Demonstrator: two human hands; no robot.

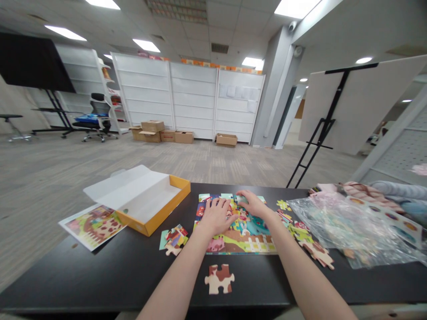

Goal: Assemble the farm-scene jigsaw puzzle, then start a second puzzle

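Note:
A partly assembled jigsaw puzzle (233, 246) with a colourful farm picture lies on the black table. My left hand (216, 217) rests flat on its left half, fingers spread. At the puzzle's far edge my right hand (251, 203) has thumb and index finger curved around a small teal puzzle piece (240, 200). My fingers partly cover that piece. Near me, a brown-and-cream puzzle piece (219, 279) lies apart on the table. Several loose pieces (175, 239) sit left of the puzzle, and more loose pieces (315, 249) are scattered to its right.
An open yellow box (160, 213) with a white inside stands at the left, partly over a picture sheet (96, 226). Clear plastic bags (353, 226) and fabric rolls (376, 195) crowd the right side. The black table (126, 275) ends close to me.

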